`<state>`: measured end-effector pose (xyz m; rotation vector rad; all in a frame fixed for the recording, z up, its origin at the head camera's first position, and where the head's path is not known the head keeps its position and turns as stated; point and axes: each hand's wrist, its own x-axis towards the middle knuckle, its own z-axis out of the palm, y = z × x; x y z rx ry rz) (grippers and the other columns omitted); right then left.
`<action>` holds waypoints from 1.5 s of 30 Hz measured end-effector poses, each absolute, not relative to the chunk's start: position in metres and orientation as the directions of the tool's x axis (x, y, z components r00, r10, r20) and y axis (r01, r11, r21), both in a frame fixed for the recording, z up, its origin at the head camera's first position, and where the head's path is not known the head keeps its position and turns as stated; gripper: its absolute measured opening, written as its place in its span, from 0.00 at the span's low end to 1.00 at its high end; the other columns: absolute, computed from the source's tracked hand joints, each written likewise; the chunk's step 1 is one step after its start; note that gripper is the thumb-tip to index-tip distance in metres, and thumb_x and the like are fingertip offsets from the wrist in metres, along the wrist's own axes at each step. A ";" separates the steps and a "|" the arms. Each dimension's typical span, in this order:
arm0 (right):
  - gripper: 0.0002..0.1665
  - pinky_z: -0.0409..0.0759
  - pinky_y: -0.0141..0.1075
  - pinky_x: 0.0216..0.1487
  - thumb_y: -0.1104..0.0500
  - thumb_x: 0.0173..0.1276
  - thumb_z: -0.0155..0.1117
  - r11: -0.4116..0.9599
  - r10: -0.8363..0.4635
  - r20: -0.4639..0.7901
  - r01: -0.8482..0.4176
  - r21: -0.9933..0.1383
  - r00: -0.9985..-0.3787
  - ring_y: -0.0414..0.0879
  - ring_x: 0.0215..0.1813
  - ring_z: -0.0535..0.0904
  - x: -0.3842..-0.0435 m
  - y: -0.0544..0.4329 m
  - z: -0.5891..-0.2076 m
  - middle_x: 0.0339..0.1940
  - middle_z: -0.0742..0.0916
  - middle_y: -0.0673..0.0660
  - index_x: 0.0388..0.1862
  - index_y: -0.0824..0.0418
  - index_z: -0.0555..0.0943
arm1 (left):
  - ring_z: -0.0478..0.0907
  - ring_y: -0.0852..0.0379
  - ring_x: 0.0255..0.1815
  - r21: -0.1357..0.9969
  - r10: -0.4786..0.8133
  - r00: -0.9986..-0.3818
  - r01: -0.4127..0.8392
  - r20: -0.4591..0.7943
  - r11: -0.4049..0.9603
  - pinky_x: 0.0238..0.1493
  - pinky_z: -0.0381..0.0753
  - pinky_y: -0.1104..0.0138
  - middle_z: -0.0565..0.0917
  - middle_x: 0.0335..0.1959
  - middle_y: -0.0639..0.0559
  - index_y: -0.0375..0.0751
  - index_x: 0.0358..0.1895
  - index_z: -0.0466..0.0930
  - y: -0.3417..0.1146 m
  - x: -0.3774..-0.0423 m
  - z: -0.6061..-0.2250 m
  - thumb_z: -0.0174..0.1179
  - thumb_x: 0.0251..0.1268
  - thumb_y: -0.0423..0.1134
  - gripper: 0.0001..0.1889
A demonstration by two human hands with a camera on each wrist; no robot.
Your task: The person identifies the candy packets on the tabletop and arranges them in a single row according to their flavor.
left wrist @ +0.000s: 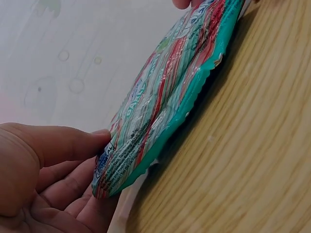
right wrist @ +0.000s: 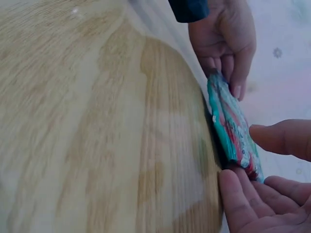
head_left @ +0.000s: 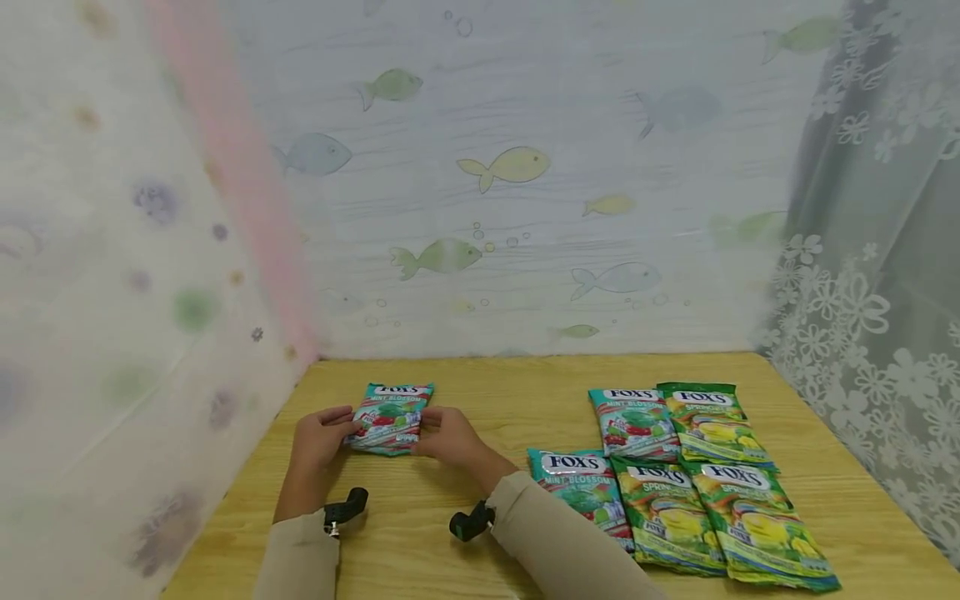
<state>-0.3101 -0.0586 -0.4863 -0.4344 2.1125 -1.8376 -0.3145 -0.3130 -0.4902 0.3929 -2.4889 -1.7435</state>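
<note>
A teal candy bag [head_left: 390, 421] printed "FOX'S Mint Blossom" is at the left of the wooden table, its printed face up. My left hand [head_left: 318, 437] pinches its left edge; in the left wrist view the thumb [left wrist: 77, 144] lies on top with fingers beneath. At the right edge is my right hand [head_left: 450, 437]. The right wrist view has that thumb [right wrist: 282, 137] over the bag [right wrist: 233, 126] and the fingers [right wrist: 243, 194] under its near end. A dark gap shows between the bag's lower edge and the table [left wrist: 233, 145].
On the table's right side lie two more teal Mint Blossom bags [head_left: 633, 423] [head_left: 577, 483] and several green-yellow Spring bags [head_left: 708, 421], laid in two rows. My right forearm [head_left: 562, 533] passes close by the front teal one. A fish-patterned curtain [head_left: 517, 275] hangs behind the table.
</note>
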 end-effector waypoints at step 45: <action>0.51 0.66 0.50 0.79 0.51 0.64 0.73 0.501 -0.432 -0.023 -0.218 -0.838 -0.902 0.51 0.84 0.60 -0.291 -0.108 -0.501 0.81 0.69 0.44 0.84 0.46 0.61 | 0.80 0.77 0.36 0.982 -0.550 -0.831 -0.160 -0.080 0.098 0.36 0.79 0.84 0.86 0.59 0.42 0.33 0.65 0.81 -0.337 -0.313 -0.506 0.66 0.69 0.29 0.22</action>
